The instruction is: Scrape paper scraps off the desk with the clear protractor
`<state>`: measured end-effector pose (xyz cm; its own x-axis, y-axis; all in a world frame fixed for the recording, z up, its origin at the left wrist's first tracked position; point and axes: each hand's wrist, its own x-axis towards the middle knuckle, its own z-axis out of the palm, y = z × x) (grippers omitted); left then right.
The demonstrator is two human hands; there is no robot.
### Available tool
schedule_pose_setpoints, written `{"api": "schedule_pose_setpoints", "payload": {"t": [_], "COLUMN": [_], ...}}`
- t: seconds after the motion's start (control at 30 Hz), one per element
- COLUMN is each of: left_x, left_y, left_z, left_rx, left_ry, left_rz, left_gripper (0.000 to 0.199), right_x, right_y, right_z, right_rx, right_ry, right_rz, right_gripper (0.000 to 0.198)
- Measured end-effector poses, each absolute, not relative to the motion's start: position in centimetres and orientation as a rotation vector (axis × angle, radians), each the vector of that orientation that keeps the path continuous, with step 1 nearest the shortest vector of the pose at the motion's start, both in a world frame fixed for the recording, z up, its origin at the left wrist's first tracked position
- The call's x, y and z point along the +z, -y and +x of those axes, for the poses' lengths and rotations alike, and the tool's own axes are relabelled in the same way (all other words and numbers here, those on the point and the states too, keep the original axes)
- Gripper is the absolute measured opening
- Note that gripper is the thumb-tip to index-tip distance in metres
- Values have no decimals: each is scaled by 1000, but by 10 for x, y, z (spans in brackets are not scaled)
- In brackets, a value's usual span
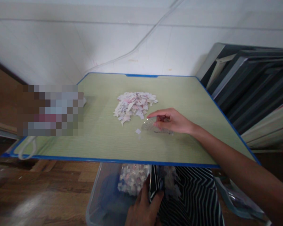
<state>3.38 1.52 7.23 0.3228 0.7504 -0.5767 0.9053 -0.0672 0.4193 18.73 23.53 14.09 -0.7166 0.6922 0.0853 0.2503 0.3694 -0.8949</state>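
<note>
My right hand [174, 121] is over the table, its fingers and thumb closed on a clear plastic protractor [147, 125]. A small square paper piece [138, 131] lies just left of the protractor. Behind it is a loose heap of torn white and pinkish paper scraps [134, 105]. My left hand [145, 202] is below the table's front edge, thumb and fingers gripping a thin, shiny-edged thing that I cannot make out. Around that hand are a clear plastic bin [94, 194], a clear pack of paper bits [132, 180] in it, and more scraps [171, 182] by the striped cloth.
The green table [191, 97] has a blue rim. A pixelated patch [54, 110] hides what is at its left. Dark flat panels [247, 72] lean at the right. A cable [141, 44] runs down the white wall. Black-and-white striped cloth [193, 197] covers my lap.
</note>
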Motion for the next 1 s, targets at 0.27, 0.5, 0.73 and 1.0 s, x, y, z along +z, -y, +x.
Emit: {"api": "schedule_pose_setpoints", "payload": {"t": [0.27, 0.5, 0.73, 1.0], "left_x": [69, 68, 70, 66], "left_y": [-14, -14, -13, -12], "left_z": [33, 32, 33, 32], "left_rx": [-258, -270, -260, -270], "left_ry": [-1456, -1466, -1476, -1481], "left_rz": [1881, 1845, 1864, 1877], "left_gripper": [77, 79, 77, 76], "right_x": [148, 161, 144, 142], "right_y": [-238, -244, -232, -233], "right_z": [189, 210, 182, 179], "right_rx": [1056, 1025, 1037, 1007], "right_ry": [2306, 2374, 2221, 2304], "right_rz": [-967, -1032, -873, -955], "right_gripper": [32, 35, 38, 35]}}
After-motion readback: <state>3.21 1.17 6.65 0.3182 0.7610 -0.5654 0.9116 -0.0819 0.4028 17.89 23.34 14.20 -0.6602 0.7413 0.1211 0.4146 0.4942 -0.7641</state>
